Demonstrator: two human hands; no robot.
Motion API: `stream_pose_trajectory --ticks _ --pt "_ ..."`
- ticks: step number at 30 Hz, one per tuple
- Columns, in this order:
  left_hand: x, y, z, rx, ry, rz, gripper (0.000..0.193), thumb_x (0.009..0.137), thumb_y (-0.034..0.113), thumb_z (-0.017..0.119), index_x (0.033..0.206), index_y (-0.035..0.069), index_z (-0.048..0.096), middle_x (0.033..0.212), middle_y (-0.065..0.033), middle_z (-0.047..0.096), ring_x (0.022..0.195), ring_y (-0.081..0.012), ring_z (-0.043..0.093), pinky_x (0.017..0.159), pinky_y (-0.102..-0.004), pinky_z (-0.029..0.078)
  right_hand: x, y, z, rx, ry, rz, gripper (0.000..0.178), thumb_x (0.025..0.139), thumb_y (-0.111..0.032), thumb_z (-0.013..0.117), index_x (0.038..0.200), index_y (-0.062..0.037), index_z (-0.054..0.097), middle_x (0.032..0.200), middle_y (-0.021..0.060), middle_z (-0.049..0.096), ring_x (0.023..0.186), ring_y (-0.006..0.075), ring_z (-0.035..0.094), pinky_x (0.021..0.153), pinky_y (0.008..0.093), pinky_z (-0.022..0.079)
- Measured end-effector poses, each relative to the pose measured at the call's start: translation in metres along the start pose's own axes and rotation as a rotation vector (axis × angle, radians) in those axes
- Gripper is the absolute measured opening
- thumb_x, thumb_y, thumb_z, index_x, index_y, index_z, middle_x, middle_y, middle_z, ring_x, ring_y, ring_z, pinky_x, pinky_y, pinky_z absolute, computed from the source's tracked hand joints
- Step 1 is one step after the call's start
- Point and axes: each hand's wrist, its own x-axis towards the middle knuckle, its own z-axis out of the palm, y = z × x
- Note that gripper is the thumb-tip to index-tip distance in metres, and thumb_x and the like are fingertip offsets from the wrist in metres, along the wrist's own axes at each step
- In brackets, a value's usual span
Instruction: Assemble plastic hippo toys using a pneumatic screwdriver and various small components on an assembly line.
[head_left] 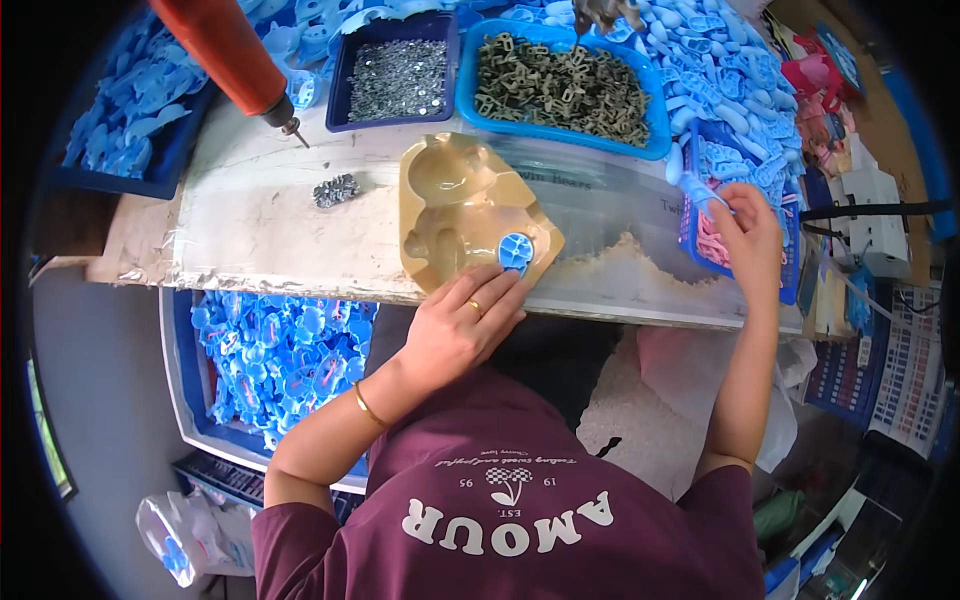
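Two bare hands were shown in the head view. A rounded, ribbed blue part was located at the near right of the tan fixture, by the front edge of the counter. The left hand was laid over the fixture's near edge; its fingers were extended close together, their tips against the part's near rim, and no pinch around it was seen. The right hand was positioned over the blue basket of pink pieces. Its fingers were nearly closed, and a slim light-blue part appeared to be pinched between them; grip firmness could not be told.

Both parts were judged to be light, stiff plastic, with smooth faces prone to slipping and thin ribs liable to chip. The ribbed part was judged best held at opposite points of its rim, the slim part across its middle.
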Motion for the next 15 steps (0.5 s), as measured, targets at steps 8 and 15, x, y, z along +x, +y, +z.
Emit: stream_pose_trajectory --ticks 8,15 --pt "-0.022 -0.015 -0.025 -0.013 0.064 0.097 0.041 0.081 0.012 0.077 0.121 0.008 0.069 0.121 -0.0059 0.069 0.108 -0.0251 0.066 0.09 -0.0377 0.055 -0.011 -0.107 0.159 0.106 -0.668 -0.259 0.016 0.093 -0.008 0.071 0.107 -0.0022 0.07 0.091 0.0054 0.069 0.08 0.0125 0.066 0.07 0.0285 0.052" --pt "-0.038 -0.124 -0.066 0.174 0.228 -0.275 0.017 0.086 0.006 0.07 0.102 0.006 0.065 0.107 -0.0107 0.066 0.091 -0.0328 0.062 0.079 -0.0436 0.051 0.005 -0.106 0.197 -0.171 -0.774 -0.649 0.02 0.088 -0.011 0.072 0.106 -0.0038 0.069 0.095 0.0135 0.07 0.085 0.0315 0.068 0.076 0.0387 0.053"
